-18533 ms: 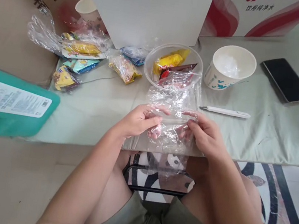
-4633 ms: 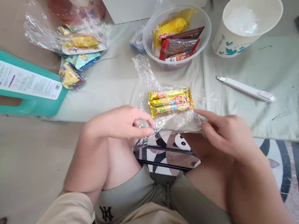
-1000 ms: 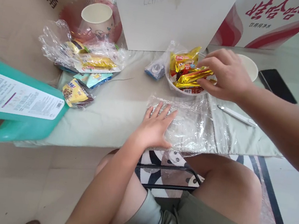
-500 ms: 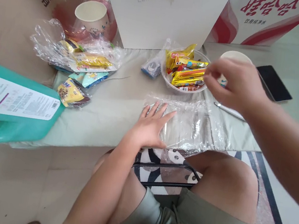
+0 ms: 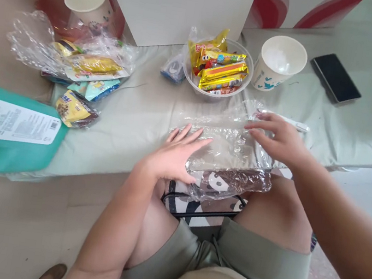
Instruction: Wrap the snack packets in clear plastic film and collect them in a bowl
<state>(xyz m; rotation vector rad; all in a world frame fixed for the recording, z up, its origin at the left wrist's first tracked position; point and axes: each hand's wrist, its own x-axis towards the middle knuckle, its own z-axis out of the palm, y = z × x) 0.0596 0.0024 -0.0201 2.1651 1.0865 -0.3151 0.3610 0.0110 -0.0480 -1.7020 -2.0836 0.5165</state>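
Observation:
A clear plastic bag (image 5: 226, 148) lies flattened at the front of the cloth-covered surface, its near end hanging over the edge. My left hand (image 5: 175, 152) rests on the bag's left side with fingers spread. On the right side, my right hand (image 5: 275, 139) is at the bag with its fingers stretched out and apart, not gripping anything I can see. Just behind the bag stands a clear plastic bowl (image 5: 221, 91) filled with snacks in yellow and red wrappers (image 5: 222, 72). A white pen-like object (image 5: 301, 127) lies beyond my right hand, partly hidden by it.
A paper cup (image 5: 281, 63) with something white inside stands right of the bowl, near a black phone (image 5: 337, 78). More wrapped snacks (image 5: 92, 67) lie to the left, beside a green jug (image 5: 12, 151). White boxes (image 5: 181, 8) stand at the back.
My right hand has come down from beside the bowl to the bag's right side, uncovering the paper cup. My left hand stays on the bag. The camera view has shifted.

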